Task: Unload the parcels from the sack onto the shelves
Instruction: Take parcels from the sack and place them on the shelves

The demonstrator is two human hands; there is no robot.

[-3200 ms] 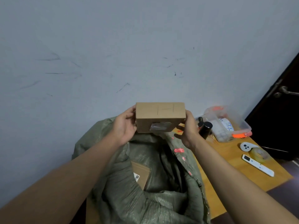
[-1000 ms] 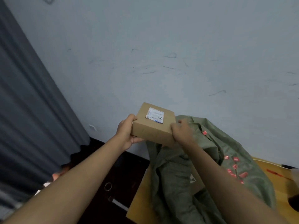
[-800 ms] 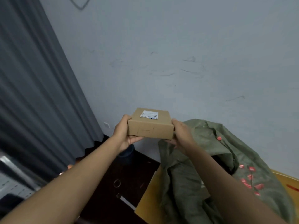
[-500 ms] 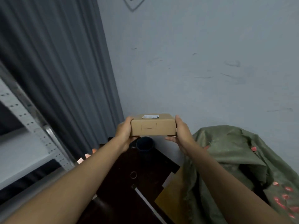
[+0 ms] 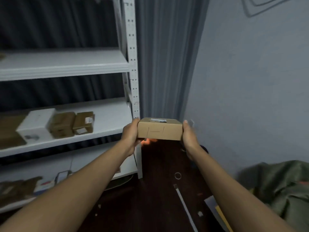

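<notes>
- I have the cardboard parcel (image 5: pixel 159 130) held level in the air, between the shelf unit's corner post (image 5: pixel 133 67) and the grey wall (image 5: pixel 250 84), in front of the grey curtain (image 5: pixel 167 61); a white label sits on its top face, pen marks on the side facing me
- my left hand (image 5: pixel 130 134) grips the parcel's left end, thumb up at the top edge, fingers curled beneath; my right hand (image 5: pixel 189 136) clasps the right end, thumb tip at the upper corner, the rest of its fingers hidden behind the box
- white metal shelves (image 5: pixel 66 64) stand to the left; the middle shelf carries a white box (image 5: pixel 36 124) and two brown parcels (image 5: pixel 73 123) side by side, with flat brown packets further left, blurred
- bottom shelf holds more brown packets (image 5: pixel 18 188), too blurred to tell apart
- the green sack (image 5: pixel 280 183) lies at lower right, well apart from the parcel; dark floor (image 5: pixel 150 198) below, with a small ring (image 5: pixel 177 175) on it
</notes>
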